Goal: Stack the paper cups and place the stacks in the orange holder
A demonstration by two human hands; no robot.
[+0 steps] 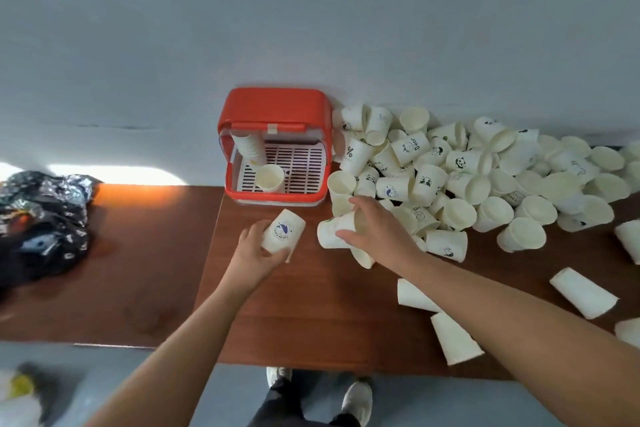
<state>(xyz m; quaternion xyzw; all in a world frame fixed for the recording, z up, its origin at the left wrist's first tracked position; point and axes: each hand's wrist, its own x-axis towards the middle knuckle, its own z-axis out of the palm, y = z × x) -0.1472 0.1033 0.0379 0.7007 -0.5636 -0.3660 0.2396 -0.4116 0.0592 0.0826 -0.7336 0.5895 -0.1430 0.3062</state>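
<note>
Your left hand curls its fingers round a blue-printed paper cup. Your right hand grips a sideways cup at the left fringe of the cup pile. Just left of the pile, at the table's far edge, the orange holder contains a leaning stack and a single cup.

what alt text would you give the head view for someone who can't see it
A person's left hand holds a printed paper cup while the right hand grips another cup at the edge of a big pile of loose cups on a brown table. Behind them, the orange holder by the wall holds a stack of cups and one single cup.
</note>
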